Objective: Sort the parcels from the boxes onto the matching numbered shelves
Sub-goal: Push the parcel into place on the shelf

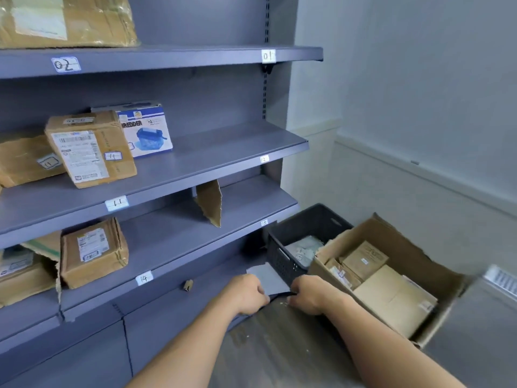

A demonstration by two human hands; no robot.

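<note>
Left hand (246,294) and right hand (307,295) are curled round the near edge of a flat grey parcel (267,277), lower centre. The black crate (302,242) and cardboard box (391,289) are crowded just right. Fingertips are hidden; the parcel's number can't be read.

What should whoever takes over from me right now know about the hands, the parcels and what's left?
Hands: the left hand and the right hand both grip one flat grey parcel, low in front of the bottom shelf, beside the black crate. Its number cannot be read.
Done: a box marked 11 sits above the shelf tag 11, and a box marked 14 above the tag 14.
Left: shelve the held parcel, then the grey bags in the crate and the brown parcels in the cardboard box.
</note>
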